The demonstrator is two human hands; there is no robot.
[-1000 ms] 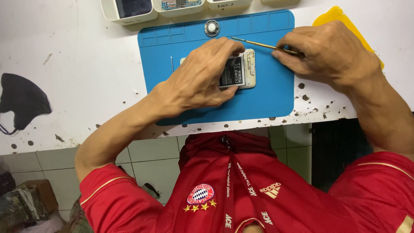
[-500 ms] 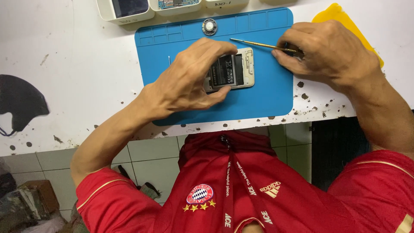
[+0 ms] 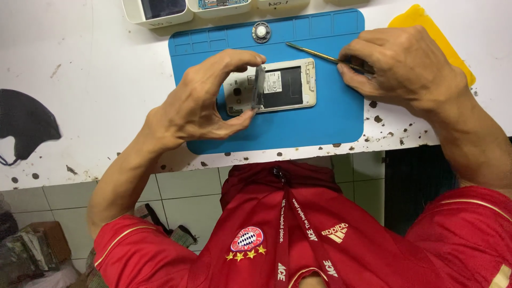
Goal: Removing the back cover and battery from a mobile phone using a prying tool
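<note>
White surface (image 3: 96, 80) bearing a blue mat (image 3: 320, 122). On the mat, an opened phone (image 3: 290, 84). Left hand (image 3: 200, 104), grip pinched shut on a flat battery (image 3: 258, 86) tilted up above the phone. Right hand (image 3: 400, 66), grip closed around a thin metal tool (image 3: 312, 52).

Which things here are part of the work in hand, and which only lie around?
In use: left hand lifting battery; opened phone; right hand holding metal pry tool; blue mat.
Lying about: yellow scraper, white trays, round speaker, black mask.
</note>
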